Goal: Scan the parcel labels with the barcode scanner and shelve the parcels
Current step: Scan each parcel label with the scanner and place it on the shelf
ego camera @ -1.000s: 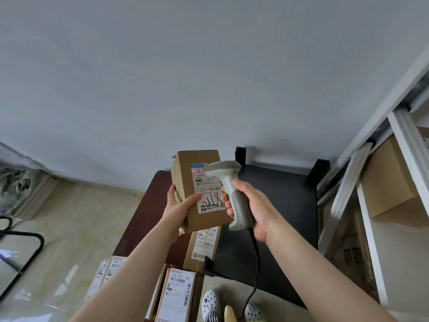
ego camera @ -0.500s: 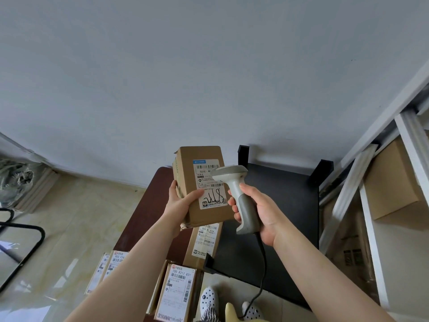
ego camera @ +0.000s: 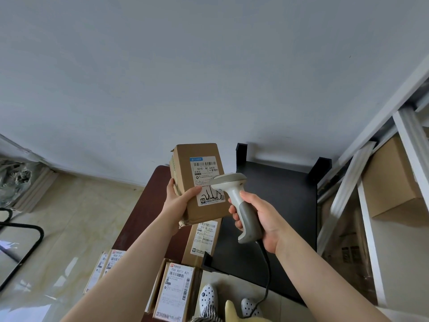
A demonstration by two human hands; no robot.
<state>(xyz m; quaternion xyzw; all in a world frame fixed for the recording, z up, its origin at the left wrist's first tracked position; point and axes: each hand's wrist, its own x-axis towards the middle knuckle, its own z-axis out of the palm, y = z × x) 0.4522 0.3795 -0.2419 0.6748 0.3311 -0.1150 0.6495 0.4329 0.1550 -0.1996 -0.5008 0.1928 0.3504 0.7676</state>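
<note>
Parcel (ego camera: 199,182) held up at frame centre, label (ego camera: 207,181) facing the camera. Left hand (ego camera: 178,203) wrapped round its lower left edge, thumb on the front beside the label, fingers clamped behind it. Scanner (ego camera: 236,205) gripped by the handle in the right hand (ego camera: 262,219), fingers curled tight round the grey grip, head overlapping the label's lower right part, cable (ego camera: 267,275) trailing down toward the floor. Below, more labelled parcels: one (ego camera: 202,238) lying just under the held box, one (ego camera: 176,293) at bottom centre, two (ego camera: 104,266) partly hidden by the left forearm. Brown counter (ego camera: 144,212) beneath them, black stand (ego camera: 278,205) to its right. White rack (ego camera: 371,205) with cardboard boxes (ego camera: 390,182) at right edge.
</note>
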